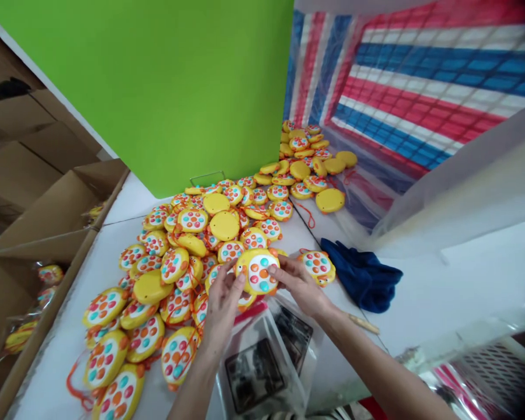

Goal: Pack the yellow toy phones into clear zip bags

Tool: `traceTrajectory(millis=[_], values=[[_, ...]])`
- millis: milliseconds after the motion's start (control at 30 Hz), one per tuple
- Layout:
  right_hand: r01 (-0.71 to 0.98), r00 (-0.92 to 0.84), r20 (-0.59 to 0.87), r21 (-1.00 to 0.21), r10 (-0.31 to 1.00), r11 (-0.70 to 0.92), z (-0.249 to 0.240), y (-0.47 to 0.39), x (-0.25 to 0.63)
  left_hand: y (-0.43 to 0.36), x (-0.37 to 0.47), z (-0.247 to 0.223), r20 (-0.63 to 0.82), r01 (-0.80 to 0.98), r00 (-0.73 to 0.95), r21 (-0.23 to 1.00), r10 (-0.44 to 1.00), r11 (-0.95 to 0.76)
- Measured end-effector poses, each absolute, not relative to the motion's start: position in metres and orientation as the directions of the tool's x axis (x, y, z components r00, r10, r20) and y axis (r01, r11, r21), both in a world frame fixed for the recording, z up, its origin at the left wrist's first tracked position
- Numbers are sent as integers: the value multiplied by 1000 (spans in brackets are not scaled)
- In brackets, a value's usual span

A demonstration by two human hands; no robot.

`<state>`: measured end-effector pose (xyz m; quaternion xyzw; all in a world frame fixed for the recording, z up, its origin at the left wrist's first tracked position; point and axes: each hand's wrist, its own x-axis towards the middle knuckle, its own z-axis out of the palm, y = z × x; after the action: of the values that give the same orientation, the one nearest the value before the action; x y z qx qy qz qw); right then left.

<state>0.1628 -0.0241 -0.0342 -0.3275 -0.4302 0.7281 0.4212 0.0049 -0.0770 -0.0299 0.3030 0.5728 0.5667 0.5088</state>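
Note:
Between my two hands is a yellow animal-shaped button toy [257, 272], its white face with red, orange and teal buttons turned up toward me. My left hand [226, 291] grips its left edge, near a small eye. At its right side, my right hand [300, 286] holds the rim, with a finger over the buttons. Many similar toys lie heaped behind and to the left; one yellow toy [225, 226] is face down. Just right of my right hand lies a single toy [317, 265]. Below my hands are clear plastic bags [262, 373] with dark printed patches.
A dark blue cloth [362, 275] lies on the white table [429, 291] to the right. A tall green panel [179, 87] stands behind the heap. Cardboard boxes [65, 262] with bagged toys are at the left. Striped sheeting [420, 87] hangs at the back right.

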Motion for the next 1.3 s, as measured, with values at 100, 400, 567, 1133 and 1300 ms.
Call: traceTrajectory(millis=[100, 400, 567, 1133, 1300], values=[[-466, -335, -169, -826, 927, -319, -42, -31, 150, -84, 20, -34, -277, -404, -353, 907, 893, 121], [-390, -264, -204, -871, 943, -298, -52, -49, 146, -91, 17, -42, -253, -296, -274, 940, 928, 169], [-268, -405, -190, -911, 895, -315, -48, -37, 157, -99, 1, -49, -280, -234, -175, 943, 944, 237], [78, -451, 5, -996, 892, 45, -55, -58, 159, -94, 7, -49, -388, -340, -394, 904, 833, 260], [392, -237, 105, -899, 966, 194, -61, -41, 207, -54, -25, -24, -410, -567, -532, 823, 740, 48]])
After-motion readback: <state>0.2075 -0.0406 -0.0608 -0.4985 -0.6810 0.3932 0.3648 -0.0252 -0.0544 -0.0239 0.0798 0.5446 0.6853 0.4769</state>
